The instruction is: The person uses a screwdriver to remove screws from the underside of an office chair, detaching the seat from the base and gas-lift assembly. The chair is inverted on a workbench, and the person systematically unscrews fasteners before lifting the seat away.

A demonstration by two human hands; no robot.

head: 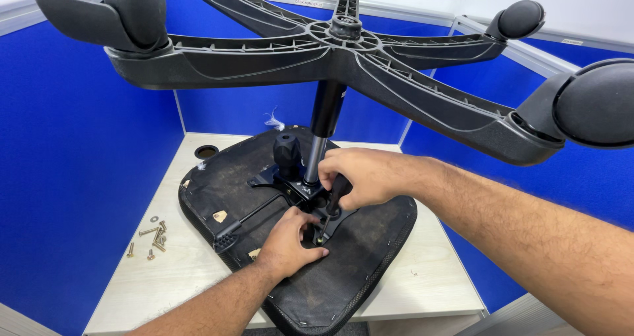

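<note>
Black plastic forms the five-star chair base (343, 52), upturned above the seat (350, 270) lying on the desk (422, 276). The right hand (366, 177) is closed around a screwdriver (333, 207) at the seat's mounting plate (284, 181); the left hand (287, 240) pinches its tip. Loose screws (153, 237) lie beside the seat.

Bright, even overhead light fills the head view, and the colours are strong. Soft glare sits on the chair base (343, 52) and the casters (594, 105); faint shadows lie on the desk (422, 276). Wide-angle distortion bends the edges. The nearest forearm is slightly soft.
</note>
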